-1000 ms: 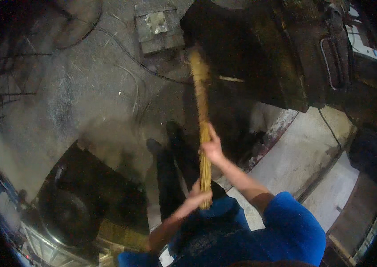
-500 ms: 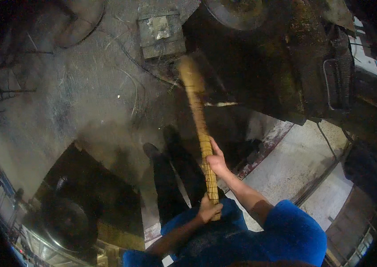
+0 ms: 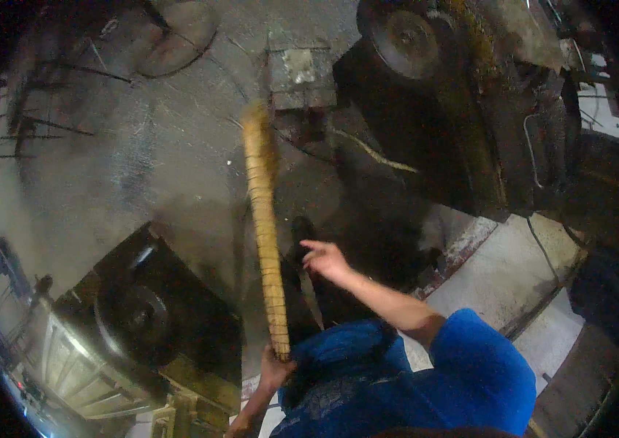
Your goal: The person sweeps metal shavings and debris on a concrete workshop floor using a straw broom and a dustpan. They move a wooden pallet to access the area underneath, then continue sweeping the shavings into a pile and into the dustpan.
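Observation:
A long yellowish pole (image 3: 265, 252), wound round with dark cord in a spiral, slants up and away from me, its far end blurred by motion. My left hand (image 3: 275, 369) is closed round its near end, close to my waist. My right hand (image 3: 326, 261) is off the pole, just to its right, with the index finger stretched out and the other fingers loosely bent; nothing shows in it. Beyond the pole's far end, a little to the right, a grey box (image 3: 302, 91) with a pale patch on top stands on the floor.
Dark machinery with a round disc (image 3: 406, 42) fills the far right. Another dark machine with a round wheel (image 3: 134, 314) stands at near left. A thin pale hose (image 3: 388, 159) lies on the floor. Pale slabs (image 3: 495, 274) lie right of me; a round plate (image 3: 178, 40) is at far left.
My right hand has let go of the pole and opened beside it. The pole, still in my left hand, has swung to the left. My view has shifted a little.

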### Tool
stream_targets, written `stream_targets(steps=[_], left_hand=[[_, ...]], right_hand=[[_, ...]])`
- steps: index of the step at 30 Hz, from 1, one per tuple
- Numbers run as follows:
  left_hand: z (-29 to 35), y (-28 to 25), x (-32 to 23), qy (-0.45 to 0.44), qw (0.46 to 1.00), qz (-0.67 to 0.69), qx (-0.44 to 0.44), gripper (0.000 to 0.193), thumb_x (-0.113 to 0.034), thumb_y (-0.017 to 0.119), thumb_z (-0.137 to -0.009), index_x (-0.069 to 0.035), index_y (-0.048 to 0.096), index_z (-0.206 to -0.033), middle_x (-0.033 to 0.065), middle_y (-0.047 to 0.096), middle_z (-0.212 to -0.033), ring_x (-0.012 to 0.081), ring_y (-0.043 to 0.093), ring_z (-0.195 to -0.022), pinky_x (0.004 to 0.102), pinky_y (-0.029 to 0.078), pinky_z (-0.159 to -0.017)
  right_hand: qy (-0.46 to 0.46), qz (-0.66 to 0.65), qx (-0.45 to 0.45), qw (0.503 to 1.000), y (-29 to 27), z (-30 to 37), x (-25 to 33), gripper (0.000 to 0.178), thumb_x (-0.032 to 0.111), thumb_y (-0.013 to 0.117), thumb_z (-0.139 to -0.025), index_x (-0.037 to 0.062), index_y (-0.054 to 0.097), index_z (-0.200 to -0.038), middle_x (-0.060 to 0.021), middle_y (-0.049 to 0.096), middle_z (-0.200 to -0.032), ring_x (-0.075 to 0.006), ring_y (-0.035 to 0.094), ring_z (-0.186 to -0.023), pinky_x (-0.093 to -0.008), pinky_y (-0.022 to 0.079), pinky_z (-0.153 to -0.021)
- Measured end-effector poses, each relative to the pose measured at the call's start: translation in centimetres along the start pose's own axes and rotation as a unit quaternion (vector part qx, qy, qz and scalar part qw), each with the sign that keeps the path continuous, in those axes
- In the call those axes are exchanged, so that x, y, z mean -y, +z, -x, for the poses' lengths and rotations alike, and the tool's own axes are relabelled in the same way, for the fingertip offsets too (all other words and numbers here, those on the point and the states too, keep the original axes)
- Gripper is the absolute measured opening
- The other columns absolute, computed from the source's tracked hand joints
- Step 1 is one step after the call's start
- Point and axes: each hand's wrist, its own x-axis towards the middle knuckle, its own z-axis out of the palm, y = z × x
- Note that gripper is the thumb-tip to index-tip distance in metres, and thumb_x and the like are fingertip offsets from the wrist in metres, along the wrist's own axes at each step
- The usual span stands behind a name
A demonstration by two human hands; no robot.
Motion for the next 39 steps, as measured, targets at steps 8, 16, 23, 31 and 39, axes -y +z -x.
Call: stream_targets(steps=[8, 16, 23, 31, 39], left_hand=[[-6.0, -2.5, 1.8, 0.018, 0.984, 0.131, -0.119, 0.039, 0.006, 0.056, -0.067, -0.007, 0.043, -0.101, 0.0046, 0.050, -0.090, 0.0148, 0.049, -0.081, 0.0270, 0.045, -0.062], [-15.4, 1.0, 4.7, -0.222, 0.877, 0.365, -0.220, 0.021, -0.010, 0.059, -0.065, -0.001, 0.047, -0.081, 0.0086, 0.051, -0.059, 0.0223, 0.053, -0.047, 0.0323, 0.045, -0.043], [-19.0, 4.6, 9.8, -0.162, 0.894, 0.360, -0.211, 0.010, -0.009, 0.054, -0.071, -0.005, 0.048, -0.079, 0.0079, 0.047, -0.052, 0.0174, 0.042, -0.036, 0.0293, 0.034, -0.032], [-18.9, 6.1, 8.8, -0.235, 0.849, 0.417, -0.223, 0.027, -0.006, 0.045, -0.080, -0.009, 0.043, -0.107, 0.0090, 0.048, -0.052, 0.0135, 0.039, -0.032, 0.0262, 0.027, -0.027], [-19.0, 6.6, 12.1, -0.177, 0.694, 0.695, 0.056, 0.022, -0.008, 0.036, -0.084, 0.001, 0.054, -0.076, 0.0081, 0.047, -0.047, 0.0177, 0.041, -0.032, 0.0287, 0.034, -0.029]], right_hand=[[-0.182, 0.419, -0.219, 0.862, -10.2, -24.1, 11.6, 0.032, 0.017, 0.059, -0.065, 0.0029, 0.061, -0.093, -0.0119, 0.062, -0.081, -0.0187, 0.060, -0.073, -0.0299, 0.046, -0.065], [-0.213, 0.589, -0.256, 0.736, -14.9, -48.8, 26.0, 0.059, 0.028, 0.062, -0.057, 0.0050, 0.053, -0.110, -0.0197, 0.058, -0.096, -0.0308, 0.057, -0.089, -0.0363, 0.045, -0.078], [-0.269, 0.621, -0.220, 0.703, -20.0, -64.3, 33.6, 0.065, 0.029, 0.060, -0.058, 0.0046, 0.048, -0.117, -0.0123, 0.057, -0.106, -0.0239, 0.057, -0.091, -0.0310, 0.045, -0.077], [-0.159, 0.781, -0.018, 0.604, -23.6, -72.4, 36.9, 0.020, 0.018, 0.053, -0.068, 0.0122, 0.061, -0.086, -0.0126, 0.056, -0.105, -0.0261, 0.052, -0.098, -0.0320, 0.043, -0.079], [-0.074, 0.644, 0.003, 0.761, -23.3, -62.9, 38.2, 0.033, 0.011, 0.050, -0.065, 0.0035, 0.056, -0.096, -0.0037, 0.051, -0.093, -0.0117, 0.050, -0.073, -0.0260, 0.042, -0.064]])
